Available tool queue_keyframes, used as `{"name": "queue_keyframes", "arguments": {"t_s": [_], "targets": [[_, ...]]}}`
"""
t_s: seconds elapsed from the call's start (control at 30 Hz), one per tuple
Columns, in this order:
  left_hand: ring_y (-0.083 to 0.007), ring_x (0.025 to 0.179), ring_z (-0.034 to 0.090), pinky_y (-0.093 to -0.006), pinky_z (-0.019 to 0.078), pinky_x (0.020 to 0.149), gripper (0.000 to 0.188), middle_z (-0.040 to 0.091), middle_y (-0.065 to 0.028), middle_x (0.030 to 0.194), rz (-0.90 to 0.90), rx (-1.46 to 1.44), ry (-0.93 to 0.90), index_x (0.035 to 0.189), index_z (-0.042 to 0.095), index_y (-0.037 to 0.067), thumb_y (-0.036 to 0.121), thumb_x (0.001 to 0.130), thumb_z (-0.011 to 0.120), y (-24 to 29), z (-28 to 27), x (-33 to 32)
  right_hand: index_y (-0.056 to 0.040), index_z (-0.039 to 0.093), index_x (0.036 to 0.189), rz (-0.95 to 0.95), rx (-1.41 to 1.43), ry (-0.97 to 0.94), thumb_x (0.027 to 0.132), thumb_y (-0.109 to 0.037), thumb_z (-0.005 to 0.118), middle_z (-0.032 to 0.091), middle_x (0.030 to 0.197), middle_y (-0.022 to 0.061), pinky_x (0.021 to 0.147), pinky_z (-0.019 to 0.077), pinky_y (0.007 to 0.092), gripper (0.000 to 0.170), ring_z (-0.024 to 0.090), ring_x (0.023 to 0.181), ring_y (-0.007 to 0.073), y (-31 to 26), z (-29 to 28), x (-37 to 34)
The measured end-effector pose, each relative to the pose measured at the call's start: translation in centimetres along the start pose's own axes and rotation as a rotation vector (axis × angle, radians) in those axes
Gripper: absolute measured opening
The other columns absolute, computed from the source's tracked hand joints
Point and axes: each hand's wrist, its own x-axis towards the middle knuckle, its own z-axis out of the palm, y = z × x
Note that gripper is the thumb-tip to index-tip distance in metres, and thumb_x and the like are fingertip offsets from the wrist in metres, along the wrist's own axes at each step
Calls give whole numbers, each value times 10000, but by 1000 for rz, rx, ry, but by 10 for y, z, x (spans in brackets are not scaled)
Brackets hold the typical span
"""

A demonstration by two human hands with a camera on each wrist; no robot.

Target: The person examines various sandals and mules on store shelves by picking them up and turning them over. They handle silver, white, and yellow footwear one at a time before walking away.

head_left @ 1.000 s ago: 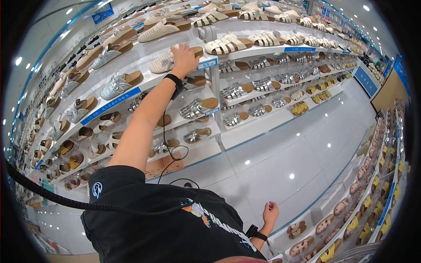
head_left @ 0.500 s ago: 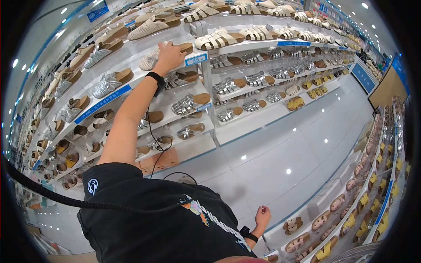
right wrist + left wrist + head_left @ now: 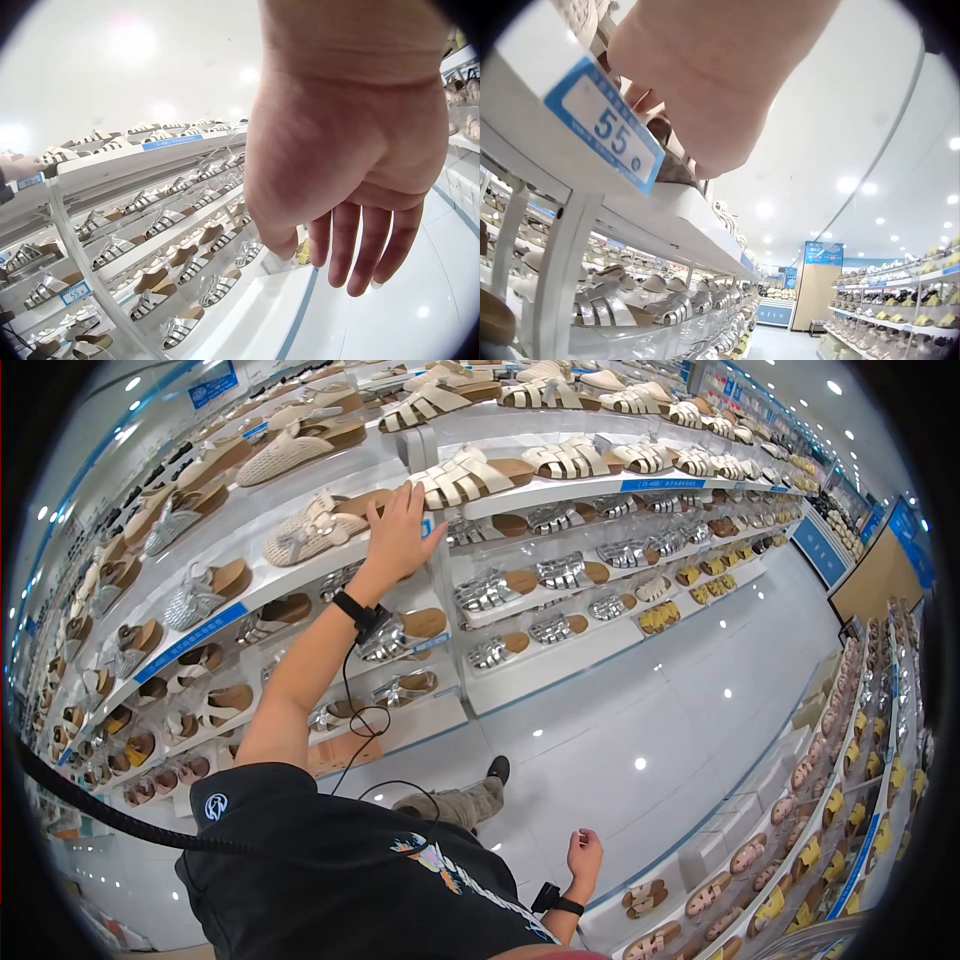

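My left hand [image 3: 400,538] reaches to the shelf corner in the head view, its fingers straight and slightly spread. Its fingertips overlap the heel end of a cream woven slip-on [image 3: 318,530] and the toe side of a cream strappy sandal [image 3: 468,478]. In the left wrist view the palm [image 3: 697,82] is just above a blue-edged price tag [image 3: 609,126] reading 55; the fingers are mostly hidden there. Low at my side, the right hand [image 3: 584,857] hangs loose. The right wrist view shows its palm [image 3: 345,150] with relaxed fingers and nothing held.
Silver strappy sandals [image 3: 572,570] line the lower shelves. Across the tiled aisle [image 3: 620,740] runs another rack with pink sandals [image 3: 748,852] and yellow sandals [image 3: 768,908]. A thin black cable [image 3: 350,775] dangles from my left wrist, and a foot [image 3: 499,768] is on the floor.
My left hand has left the top of the woven slip-on and shifted right, its fingers now extended. Shelves have slid left in view, and a leg and shoe have appeared below. The right hand still hangs.
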Motion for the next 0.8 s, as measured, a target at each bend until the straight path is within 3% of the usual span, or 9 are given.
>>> {"name": "queue_keyframes", "arguments": {"t_s": [0.13, 0.27, 0.43, 0.6, 0.8], "targets": [[-325, 1392, 493, -598, 294, 1097, 730, 522, -202, 1511, -99, 53, 111, 1498, 507, 66, 521, 947, 658, 21, 26, 17, 15, 715, 1146, -35, -14, 16, 934, -255, 697, 768, 961, 213, 772, 594, 414, 344, 761, 844, 320, -37, -11, 49], [-318, 1333, 547, -550, 325, 1094, 622, 601, -184, 1423, -171, 102, 196, 1439, 599, 118, 513, 960, 645, 29, 33, 26, -1, 717, 1171, -28, -65, -31, 940, -271, 699, 772, 978, 203, 794, 597, 396, 356, 764, 874, 294, -62, -36, 100], [-259, 1241, 601, -454, 374, 1080, 561, 644, -103, 1368, -258, 141, 218, 1382, 653, 163, 423, 888, 708, 35, 34, 36, 8, 712, 1171, -84, -195, -60, 935, -276, 705, 767, 971, 214, 786, 601, 406, 370, 763, 855, 318, -96, -80, 170], [-258, 1195, 622, -438, 372, 1088, 564, 660, -90, 1365, -302, 127, 196, 1358, 667, 155, 424, 868, 747, 40, 36, 39, 23, 695, 1167, -220, -210, -40, 951, -239, 681, 763, 969, 226, 772, 604, 409, 340, 765, 876, 341, -148, -94, 237], [-303, 1221, 589, -483, 356, 1089, 622, 640, -96, 1358, -330, 81, 223, 1335, 667, 135, 475, 829, 787, 53, 32, 54, 32, 690, 1179, -231, -168, -156, 954, -232, 679, 763, 987, 233, 785, 603, 407, 347, 764, 881, 337, -189, -72, 275]]}}
